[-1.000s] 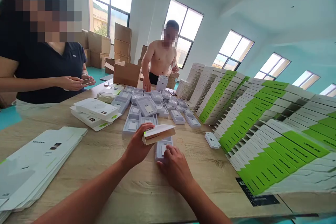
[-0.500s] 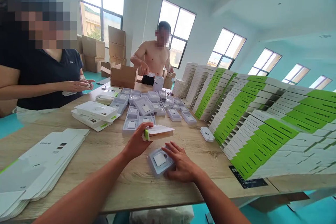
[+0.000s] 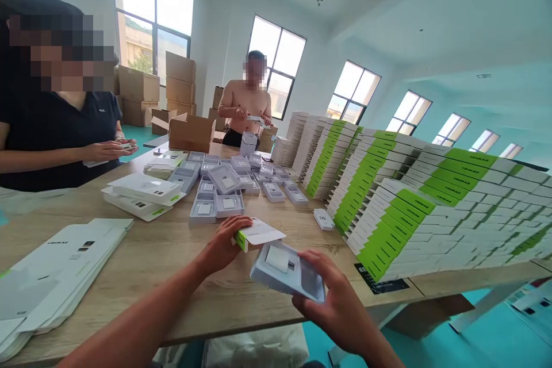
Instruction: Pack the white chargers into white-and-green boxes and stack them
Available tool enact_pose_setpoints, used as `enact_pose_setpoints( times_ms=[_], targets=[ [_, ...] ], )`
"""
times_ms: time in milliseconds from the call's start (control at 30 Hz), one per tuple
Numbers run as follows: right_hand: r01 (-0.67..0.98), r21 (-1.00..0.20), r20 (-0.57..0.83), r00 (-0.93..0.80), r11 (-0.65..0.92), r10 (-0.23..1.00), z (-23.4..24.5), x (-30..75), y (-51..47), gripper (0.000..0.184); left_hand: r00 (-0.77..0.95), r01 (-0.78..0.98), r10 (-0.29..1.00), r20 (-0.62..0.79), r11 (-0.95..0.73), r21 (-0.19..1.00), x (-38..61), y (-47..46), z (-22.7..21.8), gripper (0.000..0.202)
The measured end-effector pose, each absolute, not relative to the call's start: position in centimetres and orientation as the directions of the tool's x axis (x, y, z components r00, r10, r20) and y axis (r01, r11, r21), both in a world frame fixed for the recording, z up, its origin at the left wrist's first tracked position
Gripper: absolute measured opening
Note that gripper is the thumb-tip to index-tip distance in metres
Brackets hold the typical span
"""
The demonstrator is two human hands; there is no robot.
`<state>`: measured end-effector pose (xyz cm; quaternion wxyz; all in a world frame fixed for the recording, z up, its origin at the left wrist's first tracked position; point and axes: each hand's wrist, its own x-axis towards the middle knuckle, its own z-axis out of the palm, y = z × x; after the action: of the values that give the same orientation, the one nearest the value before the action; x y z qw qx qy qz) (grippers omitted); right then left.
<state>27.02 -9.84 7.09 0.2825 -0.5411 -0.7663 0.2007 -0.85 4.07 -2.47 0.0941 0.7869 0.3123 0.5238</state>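
Observation:
My left hand point(image 3: 224, 244) grips an open white and green box point(image 3: 257, 234) by its near end, just above the wooden table point(image 3: 181, 276). My right hand point(image 3: 340, 305) holds a grey plastic tray point(image 3: 288, 271) with a white device in it, lifted off the table and tilted, its far end close under the box's open flap. Several more grey trays point(image 3: 215, 205) with white devices lie in the middle of the table beyond my hands.
Long rows of white and green boxes point(image 3: 401, 207) fill the right side. Flat unfolded cartons point(image 3: 47, 270) lie at the left, a small stack point(image 3: 140, 192) beyond. A person in a dark shirt point(image 3: 52, 126) works at left; a shirtless person point(image 3: 245, 106) stands behind a cardboard box point(image 3: 190, 132).
My right hand has picked the grey tray up off the table and brought it toward me, up under the box. My left hand has kept hold of the box, lowering it slightly.

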Motion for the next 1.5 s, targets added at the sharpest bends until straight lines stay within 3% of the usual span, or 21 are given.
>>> enact_pose_setpoints(
  times_ms=[233, 367, 400, 467, 567, 633, 700, 833, 967, 1133, 1300, 1500],
  targets=[
    [0.781, -0.601, 0.308, 0.032, 0.168, 0.951, 6.3, 25.3, -10.3, 0.06, 0.325, 0.444, 0.52, 0.79, -0.821, 0.358, 0.0, 2.4, -1.7, 0.038],
    [0.753, -0.623, 0.425, 0.1, 0.21, 0.9, 4.9, 24.6, -10.5, 0.071, 0.359, 0.459, 0.509, 0.782, -0.826, 0.327, 1.2, 0.2, -0.9, 0.037],
    [0.723, -0.638, 0.462, 0.084, 0.264, 0.883, 4.7, 24.5, -10.6, 0.077, 0.347, 0.454, 0.53, 0.774, -0.817, 0.356, 1.6, -0.5, -0.8, 0.037],
    [0.655, -0.64, 0.573, 0.06, 0.401, 0.817, 4.3, 24.6, -10.6, 0.087, 0.264, 0.405, 0.656, 0.707, -0.741, 0.536, 2.3, -2.3, -0.5, 0.034],
    [0.567, -0.619, 0.661, 0.002, 0.543, 0.751, 3.9, 25.0, -10.4, 0.081, 0.201, 0.136, 0.879, 0.433, -0.463, 0.876, 2.8, -5.0, -0.1, 0.035],
    [0.466, -0.671, 0.612, -0.091, 0.577, 0.785, 3.3, 25.2, -10.0, 0.071, 0.283, -0.053, 0.911, 0.299, -0.297, 0.953, 2.8, -6.5, 0.2, 0.04],
    [0.351, -0.729, 0.572, -0.158, 0.587, 0.805, 2.3, 25.1, -9.5, 0.065, 0.287, -0.143, 0.918, 0.275, -0.243, 0.96, 2.6, -7.8, 0.2, 0.048],
    [0.27, -0.736, 0.589, -0.196, 0.62, 0.784, -0.2, 24.6, -8.6, 0.046, 0.057, -0.062, 0.93, 0.363, -0.36, 0.931, 1.7, -9.4, -0.5, 0.061],
    [0.312, -0.65, 0.654, -0.236, 0.693, 0.719, -1.8, 24.0, -7.6, 0.043, -0.009, 0.149, 0.897, 0.442, -0.436, 0.888, 0.4, -9.8, -1.5, 0.05],
    [0.338, -0.476, 0.688, -0.433, 0.812, 0.583, -0.7, 24.0, -6.7, 0.039, 0.159, 0.403, 0.791, 0.591, -0.598, 0.693, -1.5, -9.6, -1.2, 0.032],
    [0.339, -0.445, 0.684, -0.468, 0.829, 0.559, 1.8, 24.3, -6.8, 0.02, 0.323, 0.529, 0.72, 0.614, -0.675, 0.514, -2.4, -10.1, 1.0, 0.023],
    [0.277, -0.431, 0.683, -0.521, 0.859, 0.511, 3.4, 24.1, -7.6, 0.021, 0.27, 0.488, 0.576, 0.771, -0.773, 0.406, -1.5, -10.8, 1.7, 0.03]
  ],
)
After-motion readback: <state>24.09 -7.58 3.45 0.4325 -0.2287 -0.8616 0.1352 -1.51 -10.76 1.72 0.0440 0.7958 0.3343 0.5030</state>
